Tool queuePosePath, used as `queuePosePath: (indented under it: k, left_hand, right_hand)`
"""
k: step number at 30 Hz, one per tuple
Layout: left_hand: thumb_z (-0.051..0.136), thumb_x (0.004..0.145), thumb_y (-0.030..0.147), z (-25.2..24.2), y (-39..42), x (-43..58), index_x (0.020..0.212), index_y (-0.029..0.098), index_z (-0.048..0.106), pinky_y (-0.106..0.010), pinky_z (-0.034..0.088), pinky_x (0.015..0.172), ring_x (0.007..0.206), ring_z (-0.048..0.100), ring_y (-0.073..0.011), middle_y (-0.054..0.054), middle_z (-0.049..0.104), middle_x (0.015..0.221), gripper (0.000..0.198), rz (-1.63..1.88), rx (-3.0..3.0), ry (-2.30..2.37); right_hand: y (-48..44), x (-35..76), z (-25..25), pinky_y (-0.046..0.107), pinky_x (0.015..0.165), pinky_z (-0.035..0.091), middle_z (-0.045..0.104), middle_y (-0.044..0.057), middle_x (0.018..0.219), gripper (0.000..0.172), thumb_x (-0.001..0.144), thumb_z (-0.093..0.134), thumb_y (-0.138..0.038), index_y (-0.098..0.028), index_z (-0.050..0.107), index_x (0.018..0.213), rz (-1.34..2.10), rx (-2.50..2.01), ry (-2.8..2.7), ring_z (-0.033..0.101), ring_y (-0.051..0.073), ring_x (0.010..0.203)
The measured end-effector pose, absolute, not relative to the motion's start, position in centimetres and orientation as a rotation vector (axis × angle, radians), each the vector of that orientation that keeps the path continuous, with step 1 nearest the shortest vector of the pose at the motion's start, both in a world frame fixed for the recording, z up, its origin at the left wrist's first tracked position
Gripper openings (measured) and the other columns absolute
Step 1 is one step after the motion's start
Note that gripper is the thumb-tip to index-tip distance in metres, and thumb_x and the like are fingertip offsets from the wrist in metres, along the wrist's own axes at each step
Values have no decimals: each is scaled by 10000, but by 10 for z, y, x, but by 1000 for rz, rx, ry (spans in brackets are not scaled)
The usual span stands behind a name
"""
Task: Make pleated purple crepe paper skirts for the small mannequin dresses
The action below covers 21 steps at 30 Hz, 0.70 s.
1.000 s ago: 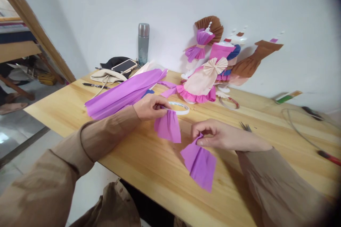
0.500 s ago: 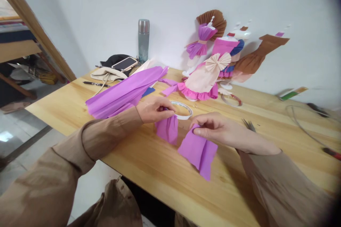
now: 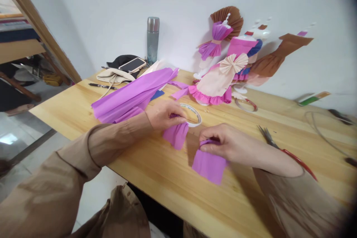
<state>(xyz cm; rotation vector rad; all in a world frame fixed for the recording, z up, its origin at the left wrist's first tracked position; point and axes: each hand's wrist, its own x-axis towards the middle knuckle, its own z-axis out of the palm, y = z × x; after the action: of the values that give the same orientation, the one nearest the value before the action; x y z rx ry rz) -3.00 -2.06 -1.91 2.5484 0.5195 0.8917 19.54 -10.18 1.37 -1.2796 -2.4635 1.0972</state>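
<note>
Pinched in my left hand (image 3: 169,115) is a small piece of purple crepe paper (image 3: 176,135), its lower part hanging above the table. My right hand (image 3: 220,141) is closed on a second purple crepe paper piece (image 3: 209,165), which droops below the fingers. A gap separates the two pieces. Just behind my left hand lies a roll of white tape (image 3: 197,117). To the left, a large folded sheet of purple crepe paper (image 3: 131,95) rests on the table. Red-handled scissors (image 3: 270,139) lie beyond my right forearm, partly covered by it.
Miniature paper dresses on stands (image 3: 217,78) lean by the wall. A steel flask (image 3: 153,41), a phone (image 3: 132,65) on a pouch and a pen (image 3: 102,86) are at the back left. A green craft knife (image 3: 314,98) and a cable (image 3: 320,130) lie on the right.
My right hand has moved slightly down, and its paper piece now hangs flatter, with its top edge folded in the fingers. The view has shifted a little, showing more of the scissors.
</note>
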Motion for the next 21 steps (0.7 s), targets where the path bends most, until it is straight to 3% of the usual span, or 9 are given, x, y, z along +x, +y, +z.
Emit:
queuePosePath:
  k: [5, 12, 21]
  left_hand:
    - [602, 914, 347, -22, -20, -31, 765, 148, 727, -275, 486, 716, 724, 629, -151, -71, 697, 745, 278, 985, 2637, 420]
    - [623, 892, 291, -19, -24, -30, 813, 166, 750, -252, 478, 695, 721, 621, -134, -41, 702, 750, 195, 979, 2518, 607]
    - [621, 876, 286, -17, -27, -29, 770, 144, 739, -228, 446, 615, 643, 575, -109, -37, 683, 711, 213, 999, 2340, 687]
  right_hand:
    - [-99, 193, 12, 254, 558, 352, 555, -13, 639, 221, 843, 563, -346, -187, 594, 693, 1033, -1333, -2328, 449, 112, 582]
    - [-99, 191, 14, 276, 628, 427, 668, 32, 743, 241, 874, 549, -361, -175, 679, 796, 1116, -1214, -2271, 559, 149, 679]
    - [-99, 187, 12, 261, 530, 394, 605, 8, 642, 265, 697, 734, -424, -176, 640, 709, 1172, -1375, -1786, 500, 119, 566]
